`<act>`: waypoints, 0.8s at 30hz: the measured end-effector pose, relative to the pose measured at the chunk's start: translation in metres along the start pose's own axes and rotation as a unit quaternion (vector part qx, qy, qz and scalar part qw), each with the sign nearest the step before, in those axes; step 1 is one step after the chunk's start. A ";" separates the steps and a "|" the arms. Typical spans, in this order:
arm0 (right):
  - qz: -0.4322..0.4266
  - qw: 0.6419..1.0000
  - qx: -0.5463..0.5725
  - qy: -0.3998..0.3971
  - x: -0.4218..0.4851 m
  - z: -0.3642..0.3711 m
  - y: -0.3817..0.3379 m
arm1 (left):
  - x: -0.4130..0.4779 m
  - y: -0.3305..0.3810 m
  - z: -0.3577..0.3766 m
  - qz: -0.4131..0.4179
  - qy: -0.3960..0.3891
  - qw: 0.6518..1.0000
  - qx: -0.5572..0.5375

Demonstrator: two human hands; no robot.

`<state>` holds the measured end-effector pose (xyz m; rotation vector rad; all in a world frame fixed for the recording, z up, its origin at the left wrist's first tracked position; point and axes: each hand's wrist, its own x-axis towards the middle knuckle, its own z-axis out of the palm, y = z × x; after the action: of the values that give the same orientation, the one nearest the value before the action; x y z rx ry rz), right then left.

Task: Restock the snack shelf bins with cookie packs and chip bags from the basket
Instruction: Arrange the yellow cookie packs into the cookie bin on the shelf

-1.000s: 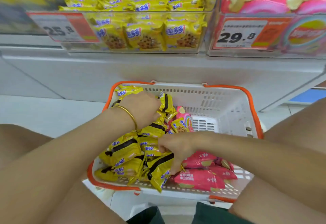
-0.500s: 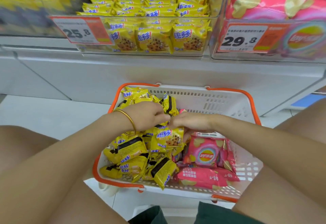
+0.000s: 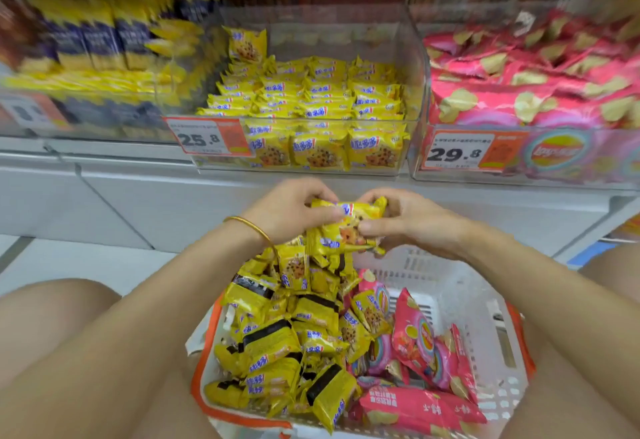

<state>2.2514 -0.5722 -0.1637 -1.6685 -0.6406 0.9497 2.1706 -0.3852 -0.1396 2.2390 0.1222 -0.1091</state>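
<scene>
Left hand (image 3: 287, 212) and right hand (image 3: 408, 220) both pinching yellow cookie packs (image 3: 346, 227) above basket (image 3: 485, 317), cookie bin (image 3: 311, 148) at 12 o'clock tagged 25.8, Lay's chip bin (image 3: 540, 158) at 2 o'clock tagged 29.8

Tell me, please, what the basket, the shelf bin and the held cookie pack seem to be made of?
Basket: matte white moulded plastic, slotted walls, orange rim. Bin: clear glossy plastic, likely acrylic, contents visible through it. Cookie pack: shiny yellow film, crinkled with highlights.

Bright even light, soft shadows; motion blur upper left, wide-angle bending at edges
</scene>
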 end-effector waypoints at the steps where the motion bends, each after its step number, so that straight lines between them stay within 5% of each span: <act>1: -0.022 1.000 -0.006 0.016 -0.003 0.000 -0.015 | -0.002 0.007 -0.009 0.006 0.019 0.999 -0.030; 9: -0.156 0.977 -0.076 0.124 0.022 -0.005 -0.136 | 0.011 0.040 -0.088 0.056 0.232 0.949 -0.206; 12: -0.151 0.958 -0.098 0.222 0.070 -0.016 -0.158 | 0.028 0.026 -0.113 0.077 0.358 0.928 -0.061; 17: -0.146 0.891 -0.236 0.359 0.181 -0.028 -0.167 | 0.046 -0.013 -0.121 0.053 0.309 0.898 0.308; 24: -0.129 0.891 -0.258 0.350 0.302 -0.010 -0.178 | 0.061 -0.024 -0.107 0.052 0.240 0.889 0.386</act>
<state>2.4303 -0.2845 -0.0740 -2.1493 -0.6126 -0.0695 2.2321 -0.2830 -0.0994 3.0226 0.2593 0.5569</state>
